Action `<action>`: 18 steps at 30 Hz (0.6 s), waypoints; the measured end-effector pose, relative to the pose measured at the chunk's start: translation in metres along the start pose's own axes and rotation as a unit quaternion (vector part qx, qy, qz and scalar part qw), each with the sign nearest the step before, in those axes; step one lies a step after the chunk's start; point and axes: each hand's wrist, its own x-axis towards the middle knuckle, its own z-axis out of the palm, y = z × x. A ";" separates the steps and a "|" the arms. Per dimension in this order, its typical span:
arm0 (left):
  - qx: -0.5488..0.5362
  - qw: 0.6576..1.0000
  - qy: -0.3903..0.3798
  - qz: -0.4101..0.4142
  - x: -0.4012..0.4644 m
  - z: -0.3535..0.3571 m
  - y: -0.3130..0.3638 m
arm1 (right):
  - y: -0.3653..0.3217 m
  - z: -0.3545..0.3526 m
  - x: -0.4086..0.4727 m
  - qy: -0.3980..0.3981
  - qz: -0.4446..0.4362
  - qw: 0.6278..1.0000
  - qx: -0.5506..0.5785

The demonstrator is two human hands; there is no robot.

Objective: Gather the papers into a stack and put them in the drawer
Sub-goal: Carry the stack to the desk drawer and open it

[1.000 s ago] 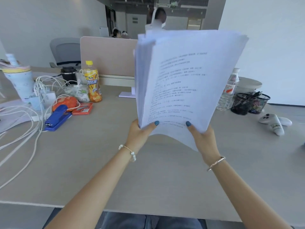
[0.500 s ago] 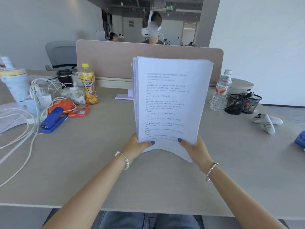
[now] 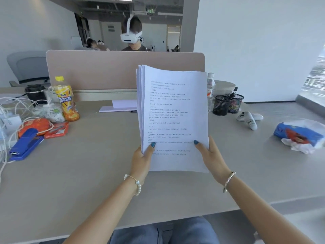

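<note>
A stack of papers (image 3: 173, 118) is held upright above the middle of the desk (image 3: 84, 176), with the printed side turned to the camera. The bottom left edge is gripped by the left hand (image 3: 141, 160), with the thumb laid on the front page. The bottom right edge is gripped by the right hand (image 3: 212, 157) in the same way. The sheets are a little fanned out along the left side.

Far behind the papers, a tan divider (image 3: 105, 71) is set across the desk. On the left, an orange drink bottle (image 3: 66, 99) is stood upright, and a blue stapler (image 3: 25, 144) is laid nearer, just beside a small red box (image 3: 56, 130). White cables (image 3: 10, 110) are tangled at the far left. On the right, a water bottle (image 3: 210, 90) is partly hidden by the papers, with black mesh cups (image 3: 227, 105) next to it. A white controller (image 3: 249, 119) is laid further right, and a blue tissue pack (image 3: 299, 134) is seen near the right edge.
</note>
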 end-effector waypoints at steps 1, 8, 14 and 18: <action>-0.006 1.000 -0.006 0.001 -0.003 0.009 0.002 | -0.004 -0.009 -0.004 0.012 -0.005 1.000 -0.002; -0.043 0.994 -0.101 -0.005 -0.033 0.079 0.012 | -0.012 -0.085 -0.042 0.120 0.006 0.992 -0.033; -0.031 0.973 -0.230 -0.011 -0.075 0.136 0.013 | -0.016 -0.149 -0.097 0.200 0.018 0.979 -0.046; -0.038 0.949 -0.311 -0.027 -0.098 0.172 0.018 | -0.020 -0.194 -0.139 0.248 0.053 0.965 -0.065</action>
